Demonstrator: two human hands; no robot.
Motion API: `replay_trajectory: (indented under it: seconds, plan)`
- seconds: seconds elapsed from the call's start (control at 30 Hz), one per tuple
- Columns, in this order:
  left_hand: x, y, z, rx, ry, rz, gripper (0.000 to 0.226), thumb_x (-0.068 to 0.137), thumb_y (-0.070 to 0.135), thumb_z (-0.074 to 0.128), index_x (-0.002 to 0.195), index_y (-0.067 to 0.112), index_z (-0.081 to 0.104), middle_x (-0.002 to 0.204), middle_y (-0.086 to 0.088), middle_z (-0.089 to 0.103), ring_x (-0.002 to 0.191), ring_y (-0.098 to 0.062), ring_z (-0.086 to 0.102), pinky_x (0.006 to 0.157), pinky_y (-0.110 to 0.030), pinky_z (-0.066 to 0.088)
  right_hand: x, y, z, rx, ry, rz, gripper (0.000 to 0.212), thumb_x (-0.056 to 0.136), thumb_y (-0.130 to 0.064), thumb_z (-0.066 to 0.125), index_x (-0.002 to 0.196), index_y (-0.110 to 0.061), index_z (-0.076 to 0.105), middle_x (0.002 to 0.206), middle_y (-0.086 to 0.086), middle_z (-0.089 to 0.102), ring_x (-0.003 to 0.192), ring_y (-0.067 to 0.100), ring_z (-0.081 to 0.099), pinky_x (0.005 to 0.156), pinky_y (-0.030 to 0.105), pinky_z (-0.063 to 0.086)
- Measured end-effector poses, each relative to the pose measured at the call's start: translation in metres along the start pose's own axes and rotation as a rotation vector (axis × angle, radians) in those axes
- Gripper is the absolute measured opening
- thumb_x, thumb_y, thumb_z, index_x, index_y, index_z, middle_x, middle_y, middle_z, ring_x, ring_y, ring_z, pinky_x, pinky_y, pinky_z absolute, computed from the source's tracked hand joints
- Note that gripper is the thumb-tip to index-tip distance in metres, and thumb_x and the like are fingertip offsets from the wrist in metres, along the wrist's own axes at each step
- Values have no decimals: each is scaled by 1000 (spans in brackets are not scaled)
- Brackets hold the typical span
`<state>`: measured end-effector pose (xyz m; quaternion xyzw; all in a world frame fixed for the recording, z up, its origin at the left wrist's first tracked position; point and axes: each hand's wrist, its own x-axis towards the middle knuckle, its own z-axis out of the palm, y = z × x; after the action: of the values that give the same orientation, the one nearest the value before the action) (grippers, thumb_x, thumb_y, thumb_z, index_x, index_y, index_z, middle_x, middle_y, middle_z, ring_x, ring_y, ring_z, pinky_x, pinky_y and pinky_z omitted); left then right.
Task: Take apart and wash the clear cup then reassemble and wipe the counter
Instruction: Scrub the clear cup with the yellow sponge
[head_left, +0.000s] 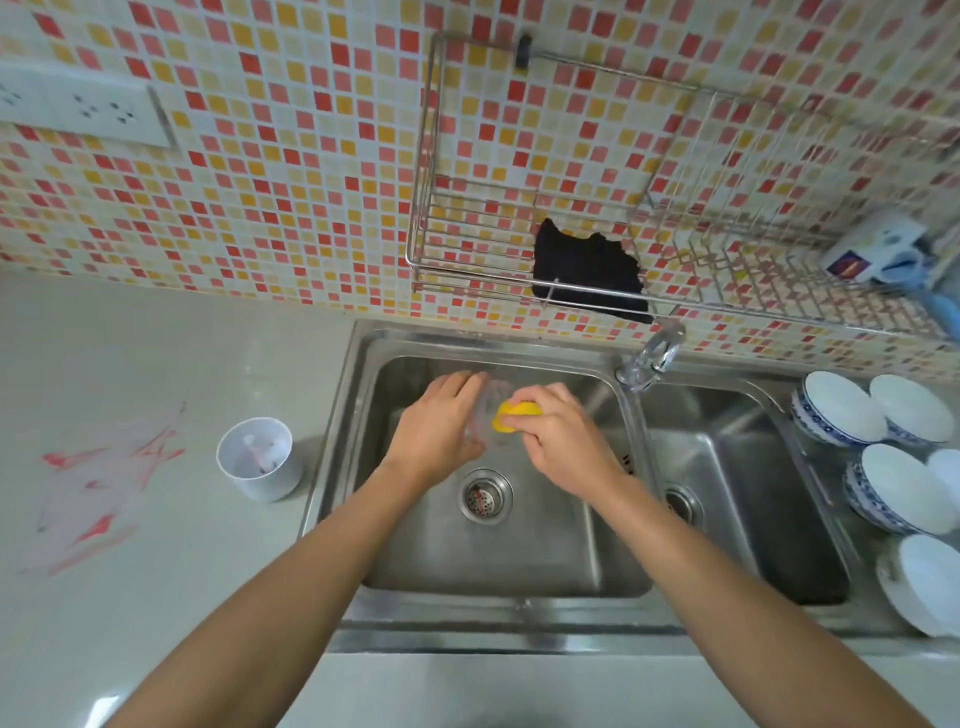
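head: left hand (436, 431), cup (487, 415); right hand (566, 441), sponge (517, 417)

Faucet (650, 358) near right hand (563, 436); rack (470, 277) overhead.

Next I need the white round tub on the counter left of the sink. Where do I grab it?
Wrap the side wall of the white round tub, below its rim, coming from the steel sink side. It stands upright, mouth up, with small pieces inside, and shows no handle, so a side grip should keep it level.
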<state>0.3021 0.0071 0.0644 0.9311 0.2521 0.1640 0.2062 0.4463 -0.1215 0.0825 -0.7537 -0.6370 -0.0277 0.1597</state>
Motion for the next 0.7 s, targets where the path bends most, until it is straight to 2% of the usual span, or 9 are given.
replay_trajectory:
  seconds: [0.03,0.1,0.2,0.27,0.33,0.4,0.53,0.63,0.7]
  plan:
    - [1,5,3,6,-3,-6,64,70,26,72,127,23,46,127,6,53,123,-19,47,84,-32,53,-5,-2,4,32,24,30,31,80,-1,65,98,-23,76,111,-1,64,97,25,51,88,28,44]
    - [3,10,7,37,4,8,58,72,24,69,126,24,48,125,6,54,122,-20,48,85,-31,52,-14,-10,13,280,37,187,30,79,1,64,98,-19,77,109,0,66,95,23,56,88,18,40]
    - [3,14,13,26,-20,-4,60,72,23,70,128,22,48,128,4,53,124,-21,47,87,-32,49,-19,-1,12,725,-106,419,28,78,4,67,101,-11,76,109,2,67,100,16,62,88,15,41]
    - [4,18,16,2,-51,-19,63,71,26,73,129,22,47,129,5,52,123,-21,47,86,-32,49,-21,17,8,617,-95,283,30,79,2,66,100,-16,76,108,-1,67,97,15,61,88,22,43]
    - [9,22,18,1,-97,-28,64,69,28,73,127,25,46,124,8,52,120,-19,49,83,-31,50,-21,34,7,241,-10,-2,33,76,-3,66,100,-23,76,110,-3,67,95,21,57,86,28,45]
    - [17,26,18,-6,-137,-32,63,68,28,71,125,27,47,119,9,54,115,-17,51,79,-28,47,-21,47,9,16,4,-175,36,71,-7,69,102,-25,73,115,-2,65,98,24,54,82,33,47]
    - [30,28,17,-64,-214,4,71,65,22,78,129,17,47,119,3,57,113,-17,51,89,-18,32,-24,59,14,17,42,-218,33,74,-9,68,102,-25,70,113,-4,66,95,23,59,78,36,54]
    - [31,31,20,-174,-199,4,81,62,20,80,134,16,42,126,2,54,116,-16,49,96,-23,32,-27,61,11,85,110,-173,27,80,-9,64,102,-23,71,112,-6,66,96,20,59,81,32,54]
    - [30,37,26,-197,-139,-11,84,60,28,81,133,16,40,128,2,51,117,-17,47,100,-29,35,-27,61,8,121,168,-172,26,83,-8,65,104,-21,71,113,-5,66,97,20,59,84,30,52]
